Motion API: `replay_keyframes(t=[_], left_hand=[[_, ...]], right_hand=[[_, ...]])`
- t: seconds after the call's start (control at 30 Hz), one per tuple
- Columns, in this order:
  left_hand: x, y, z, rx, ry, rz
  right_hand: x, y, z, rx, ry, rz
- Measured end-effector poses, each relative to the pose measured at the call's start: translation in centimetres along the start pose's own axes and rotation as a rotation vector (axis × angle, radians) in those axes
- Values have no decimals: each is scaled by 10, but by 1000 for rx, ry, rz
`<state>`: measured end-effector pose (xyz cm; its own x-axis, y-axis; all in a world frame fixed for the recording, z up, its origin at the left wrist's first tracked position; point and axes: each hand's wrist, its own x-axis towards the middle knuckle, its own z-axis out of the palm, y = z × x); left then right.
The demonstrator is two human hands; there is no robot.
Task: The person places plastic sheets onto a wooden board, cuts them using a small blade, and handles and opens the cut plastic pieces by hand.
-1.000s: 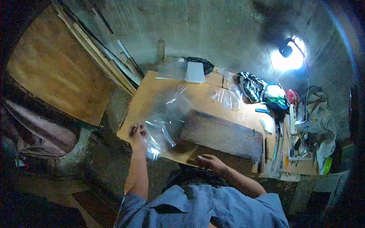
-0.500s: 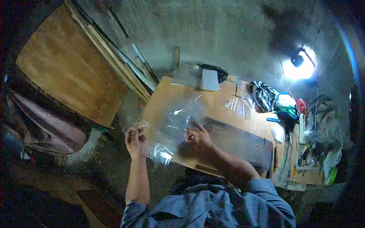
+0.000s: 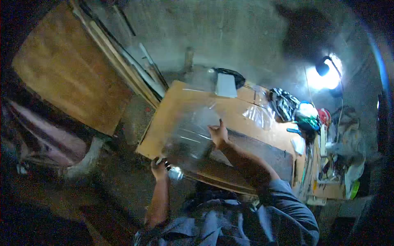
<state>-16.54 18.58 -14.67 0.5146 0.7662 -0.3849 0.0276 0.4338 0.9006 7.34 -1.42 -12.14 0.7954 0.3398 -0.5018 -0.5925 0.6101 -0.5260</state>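
A clear plastic sheet or bag (image 3: 188, 137), blurred and shiny, spreads over the left part of the wooden tabletop (image 3: 164, 117). My left hand (image 3: 160, 168) is closed at its near left corner, by the table's front edge, and a bright crumpled bit of the plastic hangs beside the fingers. My right hand (image 3: 219, 135) lies over the right side of the plastic. One finger of it points up and stands apart from the others, which reach left. Under my right forearm is a dark, worn board (image 3: 262, 149) lying on the table.
At the table's back stands a white box (image 3: 226, 85), beside a black bag. More clear plastic (image 3: 259, 115), a striped bag (image 3: 283, 104) and a blue-handled tool (image 3: 294, 131) lie to the right. A lit lamp (image 3: 326, 74) shines there. A large wooden panel (image 3: 72, 74) leans at left.
The plastic has come down flatter over the tabletop. My left hand has moved right and toward me; my right hand has shifted slightly right and away, and its fingers have spread.
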Motion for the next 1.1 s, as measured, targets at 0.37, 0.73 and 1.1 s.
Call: replay_keyframes(t=[0.37, 0.73, 1.1], left_hand=[[-4, -6, -4, 239, -120, 360], [-31, 8, -9, 584, -32, 405], [-71, 27, 20, 687, -143, 537]], right_hand=[[-7, -124, -135, -1456, 541, -859], [17, -228, -211, -1446, 1051, -78], [-7, -235, -168, -586, 515, -714]])
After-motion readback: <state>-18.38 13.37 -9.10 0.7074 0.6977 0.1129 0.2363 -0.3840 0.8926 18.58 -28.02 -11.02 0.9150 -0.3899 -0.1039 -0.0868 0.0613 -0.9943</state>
